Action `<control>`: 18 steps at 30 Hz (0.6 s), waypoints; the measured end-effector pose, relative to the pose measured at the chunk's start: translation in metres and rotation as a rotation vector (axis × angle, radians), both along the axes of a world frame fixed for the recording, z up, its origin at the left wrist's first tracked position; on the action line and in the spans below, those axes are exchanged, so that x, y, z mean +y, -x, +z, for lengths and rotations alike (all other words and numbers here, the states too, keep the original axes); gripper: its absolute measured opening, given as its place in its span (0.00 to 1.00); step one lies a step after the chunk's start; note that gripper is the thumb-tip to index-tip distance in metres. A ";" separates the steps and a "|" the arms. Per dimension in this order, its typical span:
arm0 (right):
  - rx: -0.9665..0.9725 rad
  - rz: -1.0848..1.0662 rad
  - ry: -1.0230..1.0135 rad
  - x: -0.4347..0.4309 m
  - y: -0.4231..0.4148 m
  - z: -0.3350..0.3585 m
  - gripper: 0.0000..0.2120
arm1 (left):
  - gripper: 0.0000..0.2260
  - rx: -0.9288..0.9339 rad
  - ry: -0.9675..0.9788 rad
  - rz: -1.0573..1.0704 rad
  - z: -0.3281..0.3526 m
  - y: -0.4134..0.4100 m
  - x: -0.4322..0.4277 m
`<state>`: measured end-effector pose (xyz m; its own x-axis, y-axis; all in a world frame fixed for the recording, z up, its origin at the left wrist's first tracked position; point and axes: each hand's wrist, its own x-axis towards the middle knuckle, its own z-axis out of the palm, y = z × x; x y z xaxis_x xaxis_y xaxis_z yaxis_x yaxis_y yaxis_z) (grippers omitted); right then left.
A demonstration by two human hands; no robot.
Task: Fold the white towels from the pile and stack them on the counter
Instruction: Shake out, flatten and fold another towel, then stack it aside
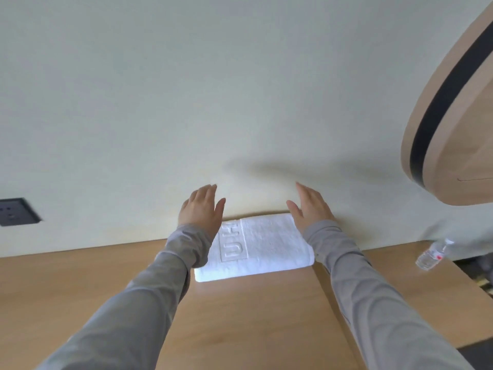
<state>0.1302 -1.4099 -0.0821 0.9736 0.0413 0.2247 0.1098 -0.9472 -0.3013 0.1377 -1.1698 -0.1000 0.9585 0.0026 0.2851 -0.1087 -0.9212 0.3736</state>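
A folded white towel (262, 247) with raised letters on its left part lies flat on the wooden counter (80, 279), up against the pale wall. My left hand (201, 206) is raised above the towel's left end, fingers straight and together, holding nothing. My right hand (310, 205) is raised above the towel's right end in the same way, palm turned inward. Grey sleeves cover both forearms, and the left sleeve hides part of the towel's left edge. No pile of towels is in view.
A clear plastic water bottle (433, 253) lies near the counter's right end. A dark wall socket (17, 211) sits at the left. A rounded wooden panel with a black band (450, 108) hangs at the upper right. The counter's right edge drops off below the bottle.
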 end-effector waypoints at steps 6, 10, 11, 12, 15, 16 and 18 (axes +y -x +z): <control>0.279 -0.024 -0.013 -0.030 -0.009 -0.099 0.24 | 0.18 0.340 0.241 0.120 -0.100 0.015 -0.027; 0.429 -0.072 -0.067 -0.042 -0.009 -0.164 0.22 | 0.18 0.527 0.357 0.254 -0.154 0.024 -0.036; 0.451 -0.093 -0.083 -0.044 -0.009 -0.178 0.20 | 0.19 0.569 0.382 0.297 -0.164 0.025 -0.037; 0.470 -0.118 -0.102 -0.045 -0.010 -0.190 0.19 | 0.20 0.610 0.412 0.343 -0.172 0.025 -0.038; 0.498 -0.226 -0.243 -0.045 -0.008 -0.217 0.17 | 0.25 0.753 0.592 0.540 -0.190 0.023 -0.038; 0.500 -0.276 -0.342 -0.044 -0.006 -0.223 0.17 | 0.27 0.793 0.713 0.628 -0.194 0.022 -0.038; 0.524 -0.390 -0.539 -0.044 -0.004 -0.233 0.21 | 0.29 0.803 1.141 0.774 -0.203 0.017 -0.039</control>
